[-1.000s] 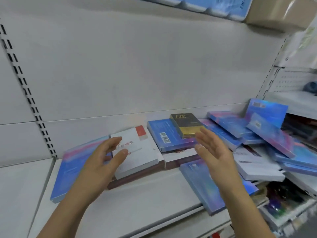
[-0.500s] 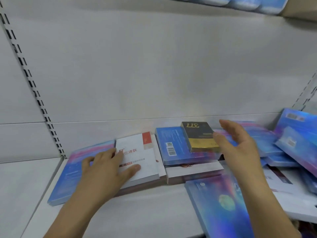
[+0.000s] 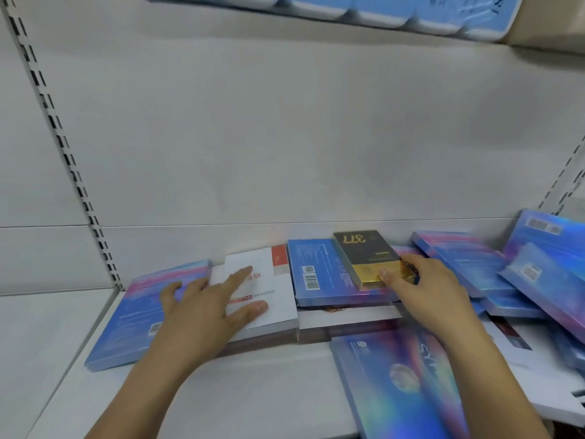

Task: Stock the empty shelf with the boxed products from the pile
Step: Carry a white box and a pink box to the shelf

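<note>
- Our left hand (image 3: 202,308) presses flat, fingers straight, on the matte white box (image 3: 275,299).
- Our right hand (image 3: 433,289) grasps the glossy black-and-gold box (image 3: 364,255).

Blue boxes (image 3: 316,270), one black-gold box (image 3: 364,251) atop, litter the shelf (image 3: 253,391).

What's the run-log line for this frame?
left hand: flat on white box | right hand: grips black-gold box | phase: picking from pile

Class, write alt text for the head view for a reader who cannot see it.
A person's right hand grips a black-and-gold box lying on a blue box, while the left hand rests flat on a white box; more blue boxes lie piled at the right of the shelf.
</note>
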### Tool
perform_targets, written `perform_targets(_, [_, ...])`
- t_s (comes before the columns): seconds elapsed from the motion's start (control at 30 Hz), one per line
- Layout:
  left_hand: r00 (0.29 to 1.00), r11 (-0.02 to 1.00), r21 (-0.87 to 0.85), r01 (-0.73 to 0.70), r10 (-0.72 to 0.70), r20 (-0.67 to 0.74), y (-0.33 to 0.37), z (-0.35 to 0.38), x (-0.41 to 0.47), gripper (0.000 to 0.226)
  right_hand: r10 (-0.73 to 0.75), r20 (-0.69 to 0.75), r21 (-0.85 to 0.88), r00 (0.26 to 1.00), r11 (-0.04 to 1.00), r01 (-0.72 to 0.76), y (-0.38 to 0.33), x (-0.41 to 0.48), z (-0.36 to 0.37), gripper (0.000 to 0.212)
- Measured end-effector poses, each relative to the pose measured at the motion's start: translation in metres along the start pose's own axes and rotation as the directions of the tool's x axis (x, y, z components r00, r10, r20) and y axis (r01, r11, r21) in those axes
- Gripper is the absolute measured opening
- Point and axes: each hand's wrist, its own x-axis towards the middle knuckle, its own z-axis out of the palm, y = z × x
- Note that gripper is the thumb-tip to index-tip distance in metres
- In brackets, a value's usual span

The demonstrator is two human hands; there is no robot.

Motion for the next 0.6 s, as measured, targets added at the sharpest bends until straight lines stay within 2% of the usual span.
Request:
perform_targets(0.07, [0.998,0.989,-0.146,0.025,-0.033,-0.054,0.005,-0.002,-0.002,0.075,0.020,0.018,0.014,1.000,1.000,-0.020,0.000,0.001,0.000,0.034])
perform_targets(0.17, [0.989,0.911,-0.413,0.011,-0.069,-0.127,0.008,-0.001,-0.003,0.082,0.029,0.011,0.017,1.000,0.999,-0.029,-0.002,0.000,0.002,0.032])
perform_targets(0.27, [0.979,0.742,-0.665,-0.090,-0.058,-0.198,0.008,-0.001,-0.008,0.090,0.001,-0.023,0.142,1.000,0.990,0.002,-0.007,-0.004,0.005,0.036])
perform_targets(0.33, [0.975,0.630,-0.770,-0.101,-0.092,-0.203,0.006,-0.005,-0.007,0.091,-0.029,-0.049,0.287,0.998,0.957,0.042,-0.011,-0.006,0.009,0.039])
perform_targets(0.4, [0.977,0.524,-0.850,-0.057,-0.145,-0.155,0.001,-0.010,-0.005,0.090,-0.061,-0.100,0.455,0.993,0.885,0.100,-0.016,-0.007,0.015,0.054])
perform_targets(0.5, [0.983,0.374,-0.927,0.038,-0.183,-0.033,-0.009,-0.011,0.005,0.096,-0.101,-0.192,0.596,0.976,0.779,0.197,-0.023,-0.008,0.018,0.073])
perform_targets(0.57, [0.993,0.259,-0.962,0.087,-0.102,0.063,-0.013,-0.012,0.008,0.077,-0.087,-0.231,0.683,0.969,0.695,0.225,-0.025,-0.007,0.015,0.076])
perform_targets(0.6, [0.994,0.260,-0.960,0.105,-0.048,0.096,-0.012,-0.015,0.007,0.063,-0.079,-0.240,0.713,0.968,0.662,0.230,-0.026,-0.005,0.013,0.076])
